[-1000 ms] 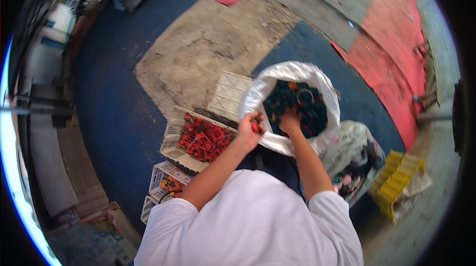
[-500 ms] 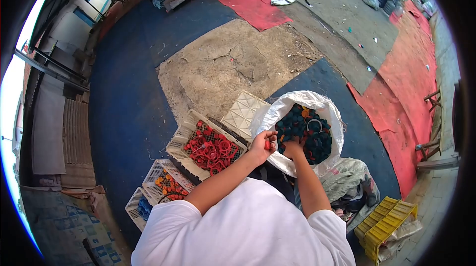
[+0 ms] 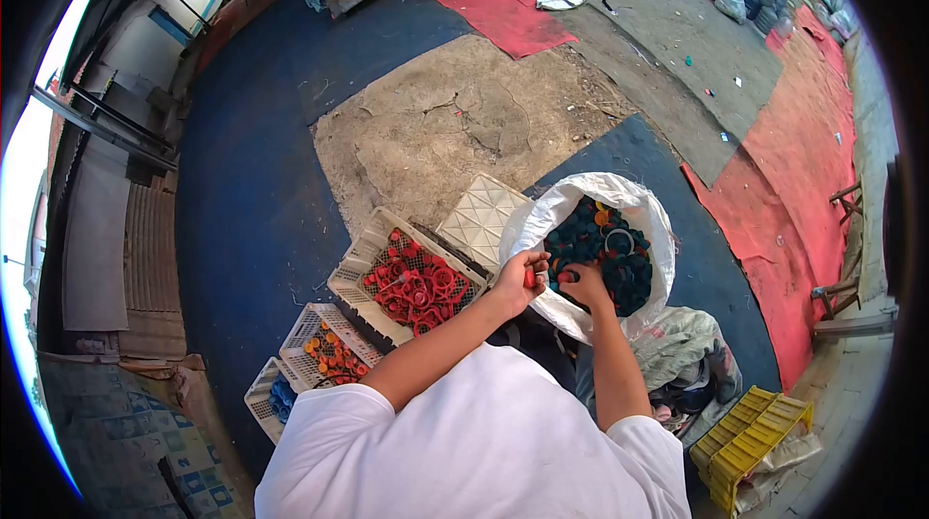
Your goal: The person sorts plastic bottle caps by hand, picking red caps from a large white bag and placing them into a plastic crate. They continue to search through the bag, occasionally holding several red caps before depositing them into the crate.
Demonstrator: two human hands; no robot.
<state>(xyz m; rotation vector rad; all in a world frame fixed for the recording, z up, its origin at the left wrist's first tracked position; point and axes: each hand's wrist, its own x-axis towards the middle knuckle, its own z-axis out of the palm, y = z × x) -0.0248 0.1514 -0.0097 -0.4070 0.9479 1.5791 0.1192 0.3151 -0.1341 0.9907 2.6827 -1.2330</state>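
Observation:
A white woven sack [image 3: 527, 229] stands in front of me, its rim rolled back, full of mostly dark green plastic caps [image 3: 629, 279] with a few orange ones and a pale ring. My left hand [image 3: 519, 285] is closed at the sack's left rim, with a red bottle cap [image 3: 529, 277] showing in its fingers. Inside the sack's mouth, my right hand [image 3: 586, 289] pinches another red cap [image 3: 567, 276] just above the dark caps. Left of the sack, a cream crate [image 3: 348, 279] holds red caps and rings [image 3: 418, 293].
Farther left are a crate of orange caps [image 3: 334, 356] and one with blue pieces [image 3: 282, 397]. A pale lattice crate [image 3: 482, 214] lies behind the sack. On the right are a crumpled grey sack [image 3: 682, 350] and a yellow crate [image 3: 750, 446].
My right hand has risen slightly from among the dark caps, and a red cap now shows at its fingertips. My left hand keeps its red cap near the rim.

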